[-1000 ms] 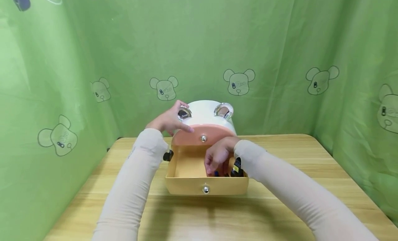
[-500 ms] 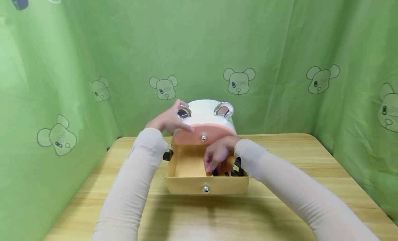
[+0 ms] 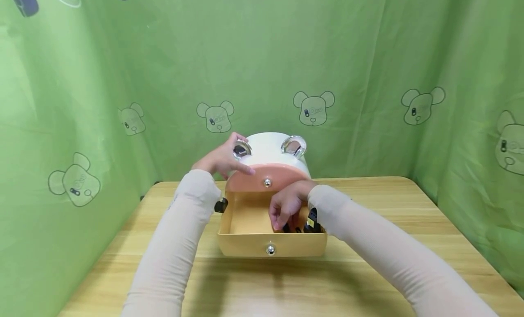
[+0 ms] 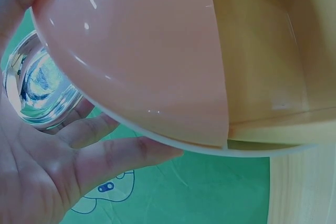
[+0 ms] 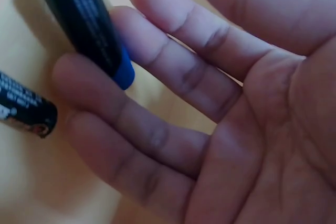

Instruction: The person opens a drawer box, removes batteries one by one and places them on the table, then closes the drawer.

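Note:
On the table stands a white rounded storage box (image 3: 268,146) with silver ears, a pink upper drawer front (image 3: 282,170) and a yellow lower drawer (image 3: 245,245), pulled out. My left hand (image 3: 223,158) grips the box's left shoulder, its thumb on the pink front and fingers around the left ear (image 4: 39,85). My right hand (image 3: 286,208) reaches down into the yellow drawer, fingers loosely bent. In the right wrist view, its fingertips overlap a black battery (image 5: 86,19) with a blue end. A second black battery (image 5: 26,108) lies just beyond the fingertips.
The wooden table (image 3: 368,271) extends to both sides and in front of the box. A green curtain (image 3: 348,48) with bear prints hangs behind and at both sides. Small black cameras sit at both wrists, the right camera (image 3: 312,221) inside the drawer.
My right fingers shift slightly inside the drawer. The battery beside them, which showed blue from the head view, now shows black there. My left hand and the box stay put.

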The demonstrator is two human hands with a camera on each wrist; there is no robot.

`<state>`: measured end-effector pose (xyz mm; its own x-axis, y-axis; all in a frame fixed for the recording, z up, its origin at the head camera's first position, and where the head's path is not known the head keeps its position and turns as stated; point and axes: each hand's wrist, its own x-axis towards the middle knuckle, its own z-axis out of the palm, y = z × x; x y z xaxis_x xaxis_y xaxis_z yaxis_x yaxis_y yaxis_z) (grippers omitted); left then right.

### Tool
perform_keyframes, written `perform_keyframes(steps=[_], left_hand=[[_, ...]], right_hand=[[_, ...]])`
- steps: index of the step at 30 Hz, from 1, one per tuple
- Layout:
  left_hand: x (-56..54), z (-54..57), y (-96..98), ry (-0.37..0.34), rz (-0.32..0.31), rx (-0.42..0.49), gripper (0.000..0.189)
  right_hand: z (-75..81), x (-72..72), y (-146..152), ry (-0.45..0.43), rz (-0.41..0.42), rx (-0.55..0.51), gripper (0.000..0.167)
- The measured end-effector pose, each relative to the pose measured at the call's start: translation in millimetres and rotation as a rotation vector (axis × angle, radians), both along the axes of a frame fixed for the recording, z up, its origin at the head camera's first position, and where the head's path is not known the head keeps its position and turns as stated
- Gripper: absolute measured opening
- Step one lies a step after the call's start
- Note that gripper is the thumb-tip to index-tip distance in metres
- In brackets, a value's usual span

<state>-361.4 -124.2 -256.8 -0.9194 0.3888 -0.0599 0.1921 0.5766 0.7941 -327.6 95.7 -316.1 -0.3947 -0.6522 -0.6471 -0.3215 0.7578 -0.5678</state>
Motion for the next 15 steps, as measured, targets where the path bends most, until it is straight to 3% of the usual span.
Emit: perform_keyframes(steps=[7, 11, 15], left_hand=[[-0.6, 0.2, 0.2, 0.002, -0.007, 0.005, 0.098], [-1.7, -0.4, 0.0, 0.001, -0.011, 0.013, 0.098], [-1.7, -0.9, -0.4, -0.004, -0.010, 0.022, 0.098]], right_hand=[[0.2, -1.2, -0.4, 0.008, 0.059, -0.003, 0.002], [1.5, -2.1, -1.0, 0.042, 0.100, 0.001, 0.010], [2.6, -2.5, -1.5, 0.048, 0.079, 0.008, 0.012]])
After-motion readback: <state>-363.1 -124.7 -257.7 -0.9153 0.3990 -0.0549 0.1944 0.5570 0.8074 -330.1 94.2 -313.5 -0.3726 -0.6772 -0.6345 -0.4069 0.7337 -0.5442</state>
